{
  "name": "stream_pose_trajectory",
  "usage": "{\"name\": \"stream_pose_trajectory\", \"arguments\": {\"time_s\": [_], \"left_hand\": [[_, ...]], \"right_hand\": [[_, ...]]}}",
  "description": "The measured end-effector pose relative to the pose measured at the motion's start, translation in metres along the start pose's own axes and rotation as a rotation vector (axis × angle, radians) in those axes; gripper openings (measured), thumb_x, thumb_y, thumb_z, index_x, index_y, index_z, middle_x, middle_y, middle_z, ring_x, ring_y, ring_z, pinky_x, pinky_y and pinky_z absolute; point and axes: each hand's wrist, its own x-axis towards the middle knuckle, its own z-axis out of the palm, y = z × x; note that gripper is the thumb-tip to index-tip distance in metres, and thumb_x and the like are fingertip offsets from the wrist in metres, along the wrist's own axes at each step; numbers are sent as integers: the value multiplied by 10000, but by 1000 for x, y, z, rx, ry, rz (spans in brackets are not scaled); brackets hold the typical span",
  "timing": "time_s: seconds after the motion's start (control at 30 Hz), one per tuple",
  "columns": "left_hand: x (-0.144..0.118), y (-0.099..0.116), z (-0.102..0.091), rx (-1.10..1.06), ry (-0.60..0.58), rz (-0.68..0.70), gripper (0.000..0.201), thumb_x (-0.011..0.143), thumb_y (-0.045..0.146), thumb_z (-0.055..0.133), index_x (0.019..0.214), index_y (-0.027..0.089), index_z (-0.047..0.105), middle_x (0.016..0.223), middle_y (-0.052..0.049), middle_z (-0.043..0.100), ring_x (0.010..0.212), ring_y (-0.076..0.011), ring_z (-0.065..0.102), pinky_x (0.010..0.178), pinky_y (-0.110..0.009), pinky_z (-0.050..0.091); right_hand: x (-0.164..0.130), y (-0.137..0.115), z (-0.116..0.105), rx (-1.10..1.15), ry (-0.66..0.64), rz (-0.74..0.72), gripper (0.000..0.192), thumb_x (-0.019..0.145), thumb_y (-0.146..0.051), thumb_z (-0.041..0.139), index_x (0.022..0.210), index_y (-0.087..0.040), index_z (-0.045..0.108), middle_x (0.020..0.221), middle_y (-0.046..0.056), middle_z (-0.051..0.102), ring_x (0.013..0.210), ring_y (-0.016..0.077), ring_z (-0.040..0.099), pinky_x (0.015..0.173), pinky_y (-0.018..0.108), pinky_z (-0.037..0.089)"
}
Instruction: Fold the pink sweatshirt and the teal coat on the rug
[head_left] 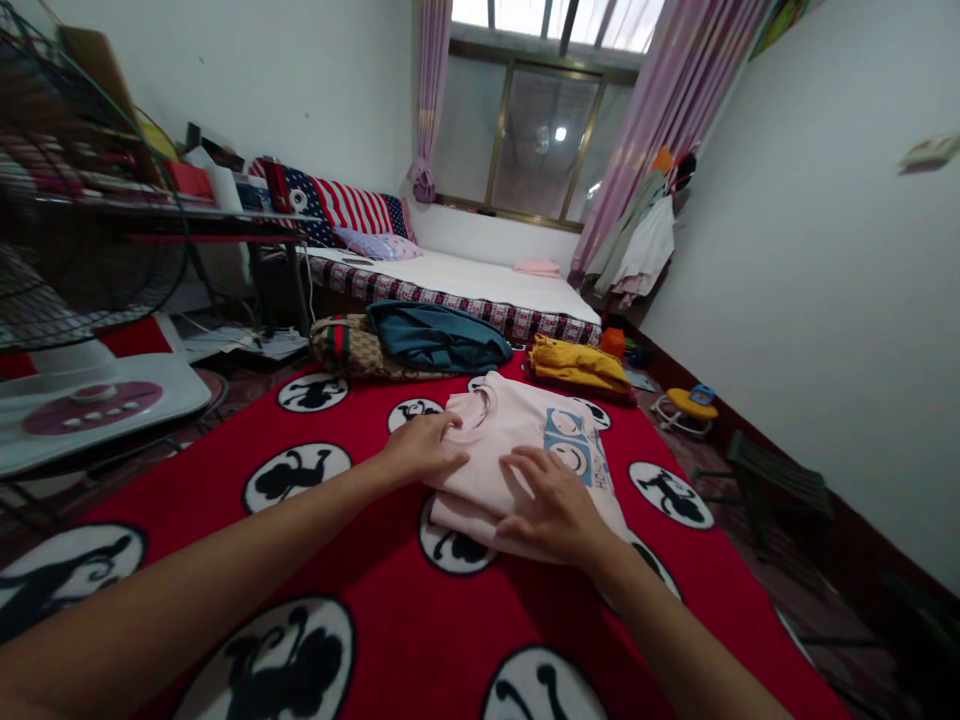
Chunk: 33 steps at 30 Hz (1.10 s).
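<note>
A pale pink shirt (517, 430) with a blue cartoon print lies folded on a red blanket (390, 620) patterned with black-and-white circles. My left hand (424, 447) rests on the shirt's left edge, its fingers curled over the fabric. Flat on the shirt's near right part lies my right hand (551, 505), fingers spread and pressing down. Neither hand lifts the shirt.
Behind the shirt lie a teal garment (439, 335) on a brown patterned bag (349, 350) and a folded yellow garment (577, 365). A bed (465, 280) stands further back under the window. A fan (82, 250) stands left; a dark stool (772, 480) and toys sit right.
</note>
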Motion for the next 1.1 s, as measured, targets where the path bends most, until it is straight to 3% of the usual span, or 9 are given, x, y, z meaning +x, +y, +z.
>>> {"name": "stream_pose_trajectory", "arguments": {"time_s": [0.13, 0.23, 0.33, 0.5, 0.57, 0.77, 0.9, 1.0, 1.1], "left_hand": [[-7, 2, 1, -224, 74, 38, 371, 699, 303, 627, 1035, 158, 682, 812, -30, 674, 731, -187, 603, 633, -246, 419], [-17, 17, -10, -471, 133, 49, 316, 703, 309, 631, 968, 143, 678, 814, -35, 676, 710, -173, 609, 603, -232, 425], [-38, 36, -24, -605, 34, 47, 345, 741, 376, 622, 989, 142, 670, 771, -31, 676, 661, -164, 609, 550, -218, 413], [-65, 32, -32, -340, -498, 57, 433, 822, 501, 529, 574, 157, 615, 491, 1, 564, 452, -119, 500, 438, -210, 308], [-61, 22, -31, -261, -552, 42, 468, 852, 496, 485, 540, 166, 598, 471, -2, 560, 435, -119, 493, 438, -215, 301], [-3, -1, -11, -167, -45, -10, 208, 803, 341, 569, 809, 166, 682, 706, -26, 663, 671, -170, 609, 560, -226, 378], [34, -9, 18, -425, 88, -170, 517, 674, 230, 705, 1160, 126, 563, 748, -17, 666, 702, -177, 630, 595, -232, 440], [48, -8, 28, -509, 164, -144, 559, 629, 189, 724, 1159, 123, 558, 696, 8, 644, 649, -163, 617, 574, -227, 449], [54, -8, 19, -456, 430, -25, 403, 665, 143, 652, 1065, 154, 608, 752, 0, 668, 677, -148, 628, 625, -222, 468]], "right_hand": [[2, -6, 10, -121, -19, 2, 390, 762, -259, 668, 1151, -238, 643, 1236, 97, 633, 1099, 301, 571, 917, 443, 461], [0, 1, 0, 30, 151, 27, 303, 845, -190, 517, 1109, -235, 658, 1113, 70, 697, 1039, 254, 619, 887, 378, 477], [-13, 7, -14, 196, 322, 1, 315, 865, -249, 505, 1153, -252, 634, 1148, 58, 682, 1078, 244, 611, 915, 361, 466], [-34, 7, -34, 286, -110, 8, 309, 857, -411, 567, 1091, -251, 689, 1056, 52, 713, 951, 244, 647, 805, 335, 494], [-31, 5, -42, 324, -189, 88, 342, 889, -480, 515, 1025, -241, 718, 995, 50, 728, 898, 234, 658, 768, 321, 495], [1, -8, -36, 351, -8, 201, 312, 908, -450, 512, 888, -214, 714, 818, 31, 714, 760, 183, 647, 702, 286, 477], [6, -22, -10, 235, -76, 118, 154, 843, -341, 621, 908, -227, 702, 879, 26, 673, 733, 157, 610, 676, 271, 458], [5, -26, -2, 221, -84, 77, 121, 842, -299, 619, 904, -227, 694, 901, 29, 639, 730, 145, 595, 665, 264, 452], [5, -22, -6, 231, -22, 82, 133, 880, -292, 577, 918, -217, 680, 903, 36, 641, 763, 148, 606, 696, 273, 457]]}}
